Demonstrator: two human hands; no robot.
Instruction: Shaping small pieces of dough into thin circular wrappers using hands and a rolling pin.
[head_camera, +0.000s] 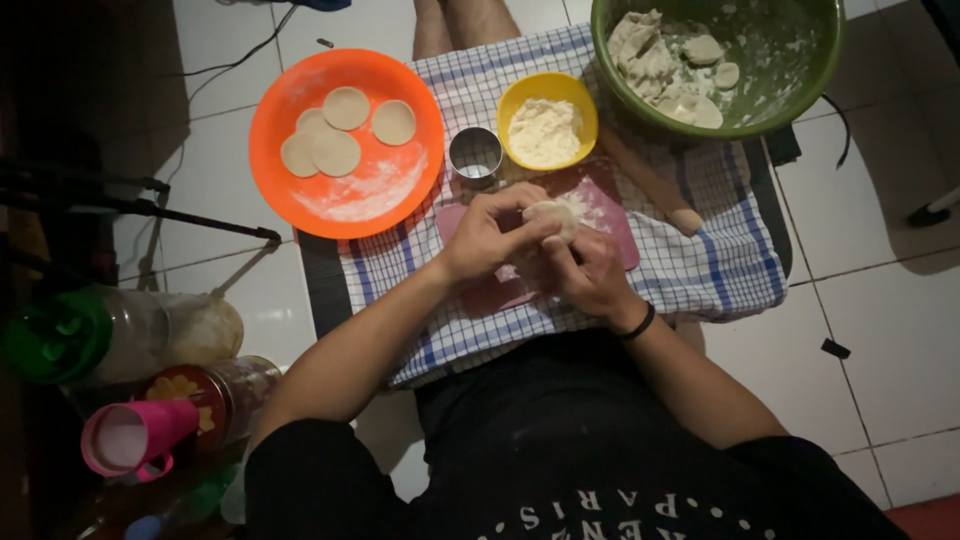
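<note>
Holding a small piece of dough (552, 217) between both hands, we work just over the pink board (610, 225), which lies on the checked cloth (700, 270). Our left hand (490, 232) pinches its near edge with closed fingers; our right hand (588, 272) cups it from below, fingers curled around it. Beyond the board stand a metal ring cutter (475, 155) and a yellow flour bowl (547, 120); left of it, an orange plate (345, 142) carries cut rounds (335, 152). We judge the dough could tear or stick if pinched too thin, with little flour on our fingers.
</note>
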